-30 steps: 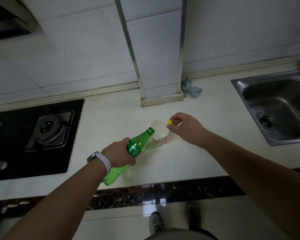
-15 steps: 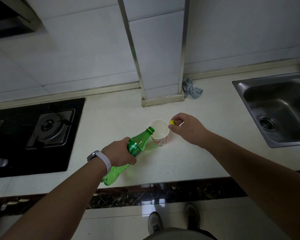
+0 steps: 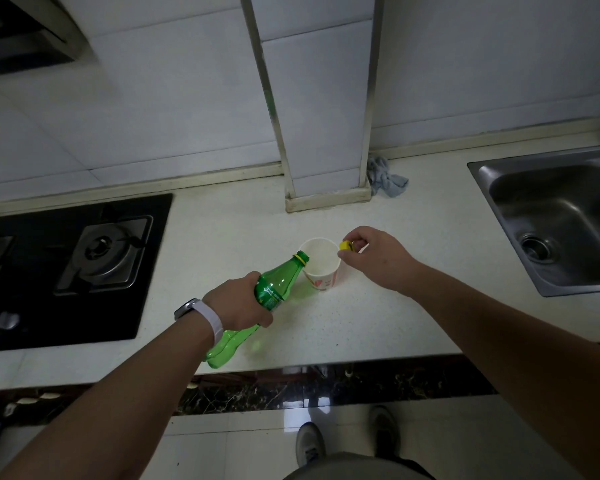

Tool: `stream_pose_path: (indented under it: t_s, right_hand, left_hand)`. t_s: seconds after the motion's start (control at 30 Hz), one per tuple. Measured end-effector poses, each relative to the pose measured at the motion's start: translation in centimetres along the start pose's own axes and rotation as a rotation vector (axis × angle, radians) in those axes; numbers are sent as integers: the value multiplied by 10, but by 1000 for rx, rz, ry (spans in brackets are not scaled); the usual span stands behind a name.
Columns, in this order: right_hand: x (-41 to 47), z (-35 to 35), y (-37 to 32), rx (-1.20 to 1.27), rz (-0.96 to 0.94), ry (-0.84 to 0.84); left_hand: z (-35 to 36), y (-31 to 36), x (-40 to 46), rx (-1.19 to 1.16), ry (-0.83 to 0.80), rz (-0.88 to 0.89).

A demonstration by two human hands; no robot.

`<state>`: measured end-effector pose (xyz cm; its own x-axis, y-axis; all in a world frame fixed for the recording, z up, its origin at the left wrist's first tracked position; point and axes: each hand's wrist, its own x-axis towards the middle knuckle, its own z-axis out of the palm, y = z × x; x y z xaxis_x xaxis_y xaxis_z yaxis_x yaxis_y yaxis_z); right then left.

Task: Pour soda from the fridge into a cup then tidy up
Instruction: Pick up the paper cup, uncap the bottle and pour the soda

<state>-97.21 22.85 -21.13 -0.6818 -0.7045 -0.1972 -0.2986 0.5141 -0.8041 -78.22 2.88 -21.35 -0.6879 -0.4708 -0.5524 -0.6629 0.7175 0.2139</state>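
Right now the paper cup (image 3: 321, 268) is the thing to look at, standing upright on the white countertop (image 3: 378, 317). One green soda bottle (image 3: 257, 299) lies on a slant just to the left of the cup. Its long side runs from its bottom, which sticks out near the counter's front edge, up to its open mouth, which sits right at the cup's left rim. I cannot tell if soda is flowing, and I cannot tell how full the cup is.

The left hand (image 3: 238, 301) is wrapped tight around the middle of the bottle. The right hand (image 3: 374, 259) is just to the right of the cup, with its fingertips (image 3: 352, 245) pinched on one small yellow cap (image 3: 345, 245) close by the cup's right rim. I cannot tell if this hand also touches the cup.

So the left hand is the one that does the pouring, and I think the bottle needs to tip a bit more, mouth over the cup.

Counting: one cup, one bottle, one cap, two hands. Farther right of the cup is one steel sink (image 3: 555, 216). Far left of the cup is one black gas stove (image 3: 70, 268). Behind the cup, by the wall, lies one grey rag (image 3: 385, 176).
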Motion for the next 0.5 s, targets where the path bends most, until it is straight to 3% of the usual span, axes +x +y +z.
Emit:
stream_pose_path:
  t_s: [0.5]
  right_hand:
    - [-3, 1, -1, -18, -6, -1]
  left_hand:
    - [0, -2, -6, -6, 9, 5]
